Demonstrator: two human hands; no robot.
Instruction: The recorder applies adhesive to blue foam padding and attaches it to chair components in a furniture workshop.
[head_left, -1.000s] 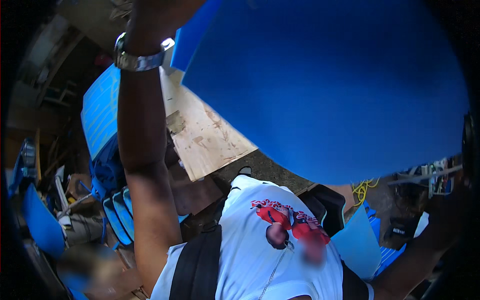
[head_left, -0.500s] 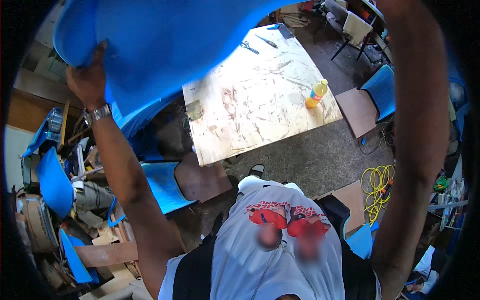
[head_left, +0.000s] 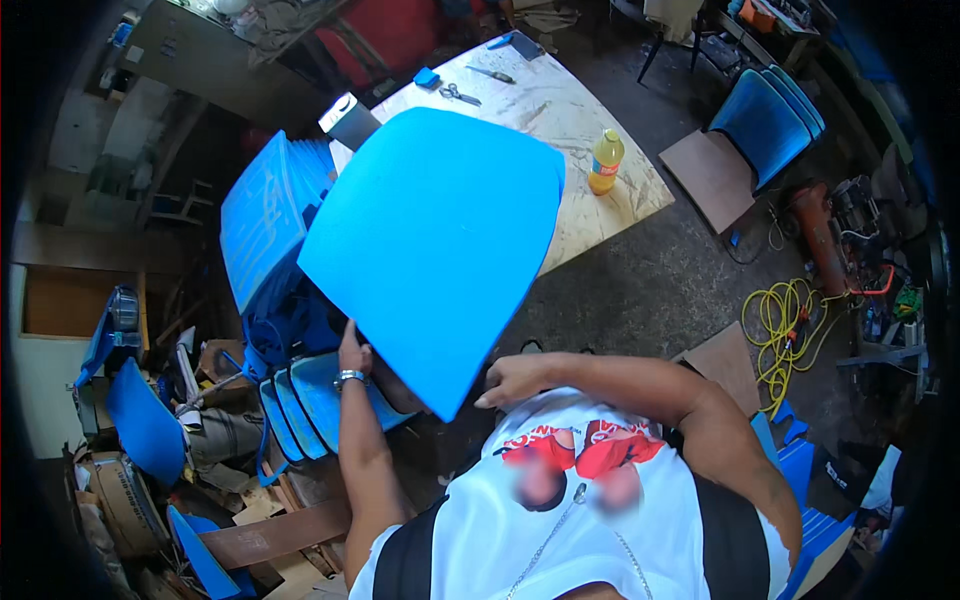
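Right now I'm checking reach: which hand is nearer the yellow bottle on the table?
Right. The right hand rests at the blue panel's lower right edge, below the yellow bottle. The left hand grips the panel's lower left edge, farther away across it.

A wooden table (head_left: 590,215) carries a yellow bottle (head_left: 604,162), scissors (head_left: 459,94) and a small blue block (head_left: 426,77). To the right, stacked blue chair shells (head_left: 765,115) stand beside a brown board (head_left: 714,177). A coiled yellow cord (head_left: 785,325) lies on the dark floor (head_left: 640,290). More blue seat shells (head_left: 300,400) pile at left near a cardboard box (head_left: 125,505).
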